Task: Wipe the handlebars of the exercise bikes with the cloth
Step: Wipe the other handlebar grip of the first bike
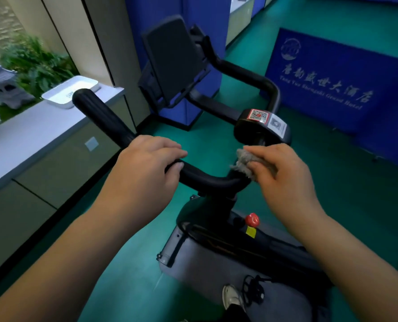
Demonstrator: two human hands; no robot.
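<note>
Left hand (pixel 146 159) grips handlebar (pixel 207 180); right hand (pixel 283 173) presses cloth (pixel 245 160) beside it.

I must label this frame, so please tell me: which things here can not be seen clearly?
Head view:
- Grey fluffy cloth: mostly hidden under the right hand.
- Black curved handlebar: its middle-left is covered by the left hand.
- Red-and-white QR stickers: too small to read.
- White shoe: partly hidden by the trouser leg.

Blue banner (pixel 328 82) — white Chinese characters 唐韵盛世大酒店, beneath them blurred Latin lettering ending "Grand Hotel", a round white emblem above. Handlebar hub (pixel 261 130) — two QR-code stickers, one red-bordered, one white; their fine print illegible.
</note>
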